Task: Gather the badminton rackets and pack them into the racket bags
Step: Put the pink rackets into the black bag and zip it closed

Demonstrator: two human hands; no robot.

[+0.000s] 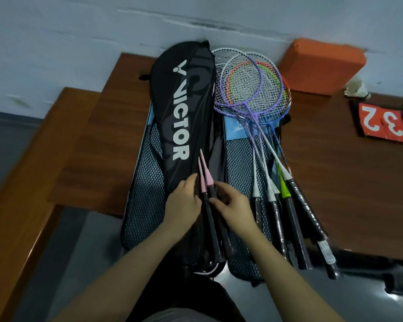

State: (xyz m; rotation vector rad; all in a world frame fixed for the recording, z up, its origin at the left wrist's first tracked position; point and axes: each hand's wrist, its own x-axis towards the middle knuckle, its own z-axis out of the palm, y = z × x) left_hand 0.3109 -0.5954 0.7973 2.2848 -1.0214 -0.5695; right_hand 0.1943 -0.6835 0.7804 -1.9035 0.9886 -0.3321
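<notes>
Between the two hands, at the near table edge: two black racket handles point(211, 205) with pink cones stick out of the black VICTOR bag point(184, 108), which lies lengthwise across the wooden table point(335, 182), mouth end overhanging the edge toward the person. Left hand point(183, 205) rests on the bag's lower end, fingers curled lightly against the fabric and the nearer handle; whether it really grips, can't tell. Right hand point(235, 208) pinches the second handle, thumb and fingertips closed on the grip just below the cone. Right of the right fingers: loose rackets point(249, 87) fanned on a blue mesh bag point(240, 154), heads toward the wall, handles past the table edge, close beside the hand. Left of the left fingers: another mesh bag point(144, 196) under the VICTOR bag, then bare wood. Far right: orange block point(321, 63), shuttlecock point(358, 89), score flip cards point(386, 124), well apart from the hands.
</notes>
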